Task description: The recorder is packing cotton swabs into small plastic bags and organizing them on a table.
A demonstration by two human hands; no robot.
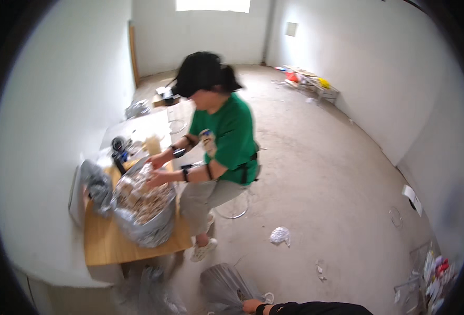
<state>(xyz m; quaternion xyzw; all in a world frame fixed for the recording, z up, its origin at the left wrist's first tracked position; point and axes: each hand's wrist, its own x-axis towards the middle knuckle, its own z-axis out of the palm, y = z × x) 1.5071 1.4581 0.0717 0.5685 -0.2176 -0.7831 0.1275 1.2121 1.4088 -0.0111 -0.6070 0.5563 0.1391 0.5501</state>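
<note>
A: Hands status?

B: Only the right hand (pixel 252 306) shows, at the lower edge, black sleeve (pixel 321 308) running off to its right. Fingers curled closed on the edge of a grey plastic bag (pixel 224 281). Left hand out of frame, can't tell its state.

A: Bag position?

B: Just left of the right hand and slightly beyond it, touching. Creased, fanning out away from the grip. Can't tell if its bottom rests on the floor (pixel 316 173), nor what's inside.

A: Anything else near?

B: Second grey bag (pixel 156 289) further left of the hand, by the table's near end, blurred. White crumpled piece (pixel 280 235) on the floor, ahead of the hand and well apart.

A: Table?

B: Table (pixel 108 249) is ahead-left of the hand, wood-toned top. Carries a wide grey-plastic-wrapped container (pixel 150 233) heaped with brown and whitish scraps (pixel 145 202). Co-worker (pixel 229 128) in green top and black cap sits beside it, both their hands at the heap.

A: Right side?

B: Mixed coloured litter (pixel 437 275), well right of the hand, near the wall.
</note>
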